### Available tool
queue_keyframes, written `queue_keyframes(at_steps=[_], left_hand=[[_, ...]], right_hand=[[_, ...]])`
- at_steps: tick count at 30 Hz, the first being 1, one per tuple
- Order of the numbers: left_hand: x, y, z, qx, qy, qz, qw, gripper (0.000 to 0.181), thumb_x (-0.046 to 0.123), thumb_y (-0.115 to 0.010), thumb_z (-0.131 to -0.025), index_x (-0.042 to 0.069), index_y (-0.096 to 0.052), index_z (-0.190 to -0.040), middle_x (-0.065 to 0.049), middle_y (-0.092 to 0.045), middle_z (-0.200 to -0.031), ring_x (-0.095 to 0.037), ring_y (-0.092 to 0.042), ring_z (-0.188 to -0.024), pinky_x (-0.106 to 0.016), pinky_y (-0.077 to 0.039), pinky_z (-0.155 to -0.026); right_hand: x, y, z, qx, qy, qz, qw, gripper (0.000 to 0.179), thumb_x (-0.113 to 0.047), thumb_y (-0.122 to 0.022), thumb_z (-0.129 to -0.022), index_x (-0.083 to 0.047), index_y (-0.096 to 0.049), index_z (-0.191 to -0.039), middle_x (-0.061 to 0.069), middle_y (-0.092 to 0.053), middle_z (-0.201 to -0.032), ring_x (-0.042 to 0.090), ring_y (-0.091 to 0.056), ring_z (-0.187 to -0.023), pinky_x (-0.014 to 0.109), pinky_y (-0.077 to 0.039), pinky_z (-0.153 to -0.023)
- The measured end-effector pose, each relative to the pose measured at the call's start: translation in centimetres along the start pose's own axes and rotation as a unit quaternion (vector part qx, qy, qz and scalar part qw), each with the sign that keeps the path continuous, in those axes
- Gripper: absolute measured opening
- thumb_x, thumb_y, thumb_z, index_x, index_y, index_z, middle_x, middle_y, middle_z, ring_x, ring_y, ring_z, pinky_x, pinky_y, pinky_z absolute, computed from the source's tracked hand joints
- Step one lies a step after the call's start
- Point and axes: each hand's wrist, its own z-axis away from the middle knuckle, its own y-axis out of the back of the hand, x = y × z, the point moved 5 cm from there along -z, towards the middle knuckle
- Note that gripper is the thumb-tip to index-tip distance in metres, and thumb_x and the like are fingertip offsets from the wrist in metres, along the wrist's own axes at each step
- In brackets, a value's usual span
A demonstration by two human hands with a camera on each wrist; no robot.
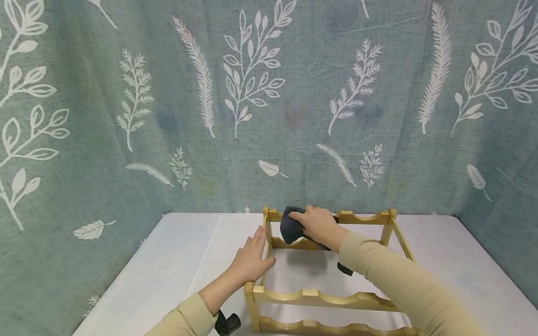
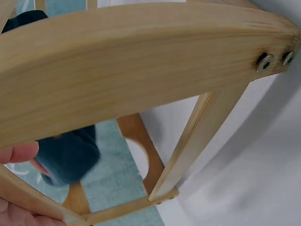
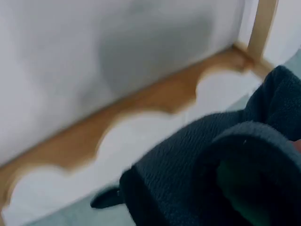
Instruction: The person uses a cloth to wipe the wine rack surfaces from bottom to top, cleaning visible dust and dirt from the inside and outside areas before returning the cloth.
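Note:
A light wooden rack (image 1: 331, 298) with scalloped rails stands on the white-covered table. My left hand (image 1: 249, 260) is at its left side, with the thumb on one side of the side rail (image 2: 28, 188) and the straight fingers along the other. Over the rack's far part, my right hand (image 1: 320, 225) grips a dark blue-green cloth (image 1: 292, 225) close to the scalloped back rails. Bunched and folded, the cloth (image 3: 174, 160) hides most of that hand in the right wrist view. Its fold opens toward the camera, greenish inside.
The white tabletop (image 1: 184, 249) extends on both sides of the rack. Behind it hangs a green-grey curtain (image 1: 297, 149) with white leaf prints. Bolt heads (image 2: 265, 62) show on the rack's end. Small black wrist devices (image 1: 227, 325) sit under both forearms.

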Motion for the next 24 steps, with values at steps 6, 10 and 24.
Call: queue_keyframes(at_steps=[6, 10, 24], left_hand=[[0.1, 0.1, 0.0, 0.002, -0.003, -0.004, 1.0, 0.074, 0.027, -0.053, -0.085, -0.006, -0.019, -0.142, -0.022, -0.018, -0.149, -0.053, -0.024, -0.128, -0.068, -0.025, -0.095], [-0.1, 0.2, 0.1, 0.0, 0.001, 0.0, 1.0, 0.074, 0.027, -0.051, -0.086, -0.006, -0.018, -0.142, -0.021, -0.016, -0.15, -0.053, -0.023, -0.128, -0.068, -0.025, -0.096], [0.0, 0.1, 0.2, -0.001, 0.004, 0.007, 1.0, 0.076, 0.026, -0.054, -0.084, -0.006, -0.018, -0.143, -0.021, -0.014, -0.15, -0.051, -0.021, -0.13, -0.063, -0.026, -0.1]], right_hand=[[3.4, 1.1, 2.6, -0.002, -0.013, -0.005, 0.9999, 0.047, -0.02, -0.066, -0.084, -0.022, -0.052, -0.129, 0.016, -0.059, -0.09, 0.02, -0.055, -0.058, 0.028, -0.045, -0.045], [5.9, 1.0, 4.5, -0.027, -0.037, 0.009, 0.9989, 0.048, -0.018, -0.069, -0.082, -0.022, -0.054, -0.127, 0.016, -0.058, -0.089, 0.02, -0.054, -0.055, 0.028, -0.044, -0.044], [11.0, 1.9, 8.9, -0.13, -0.109, -0.007, 0.9854, 0.049, -0.009, -0.067, -0.082, -0.013, -0.052, -0.128, 0.021, -0.06, -0.096, 0.025, -0.057, -0.061, 0.032, -0.044, -0.045]])
